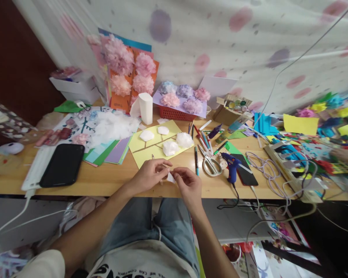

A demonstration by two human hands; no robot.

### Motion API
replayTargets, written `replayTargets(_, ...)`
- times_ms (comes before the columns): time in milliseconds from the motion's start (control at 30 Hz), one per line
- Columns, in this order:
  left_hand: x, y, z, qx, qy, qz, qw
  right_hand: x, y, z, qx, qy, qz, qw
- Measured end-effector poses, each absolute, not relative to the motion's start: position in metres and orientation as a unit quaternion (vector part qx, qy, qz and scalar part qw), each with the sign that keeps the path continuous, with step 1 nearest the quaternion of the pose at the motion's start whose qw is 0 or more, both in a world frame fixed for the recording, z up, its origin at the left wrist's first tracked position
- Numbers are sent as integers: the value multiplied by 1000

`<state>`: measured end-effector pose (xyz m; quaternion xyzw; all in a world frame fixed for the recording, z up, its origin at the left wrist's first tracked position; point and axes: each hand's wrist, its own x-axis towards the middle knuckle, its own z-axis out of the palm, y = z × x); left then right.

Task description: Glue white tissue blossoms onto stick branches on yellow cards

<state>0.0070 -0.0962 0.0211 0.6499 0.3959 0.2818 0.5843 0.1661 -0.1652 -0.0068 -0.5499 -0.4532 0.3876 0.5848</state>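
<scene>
My left hand point(151, 174) and my right hand point(188, 184) meet over the table's front edge, fingertips pinched close together. Between them is a small piece of white paper point(171, 178), its lower part showing under the right fingers. The left fingers are closed too, and the paper's edge near them is partly covered. Just beyond the hands lies a yellow sheet point(139, 151) with a brown branch drawn on it. White flat shapes point(146, 135) and fluffy white tufts point(171, 147) sit along that branch. A pencil-like stick partly shows beneath my left hand.
Scissors point(211, 166), a marker point(196, 160) and a blue glue gun point(231, 166) lie to the right, with a phone and cables. A black phone point(62, 165) rests on the left. Tissue flowers point(145, 63) stand behind. Another person's hand point(346, 155) is at the far right.
</scene>
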Motion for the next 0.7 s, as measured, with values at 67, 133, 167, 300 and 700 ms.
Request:
replayTargets(67, 8, -96, 20, 655, 382, 287, 585, 165, -165, -7, -547, -444, 384, 596)
replayTargets(133, 10, -96, 17, 657, 377, 295, 582, 164, -164, -9, -550, -441, 378, 600)
replayTargets(167, 11, -96, 14, 659, 381, 297, 576, 164, -165, -10, -555, -445, 372, 597)
replayTargets(300, 9, -95, 3, 689, 424, 318, 494, 171, -172, -16, -602, -506, 262, 560)
replayTargets(700, -15, -92, 4, 705, 462, 372, 390, 171, -203, -46, -599, -692, 82, 394)
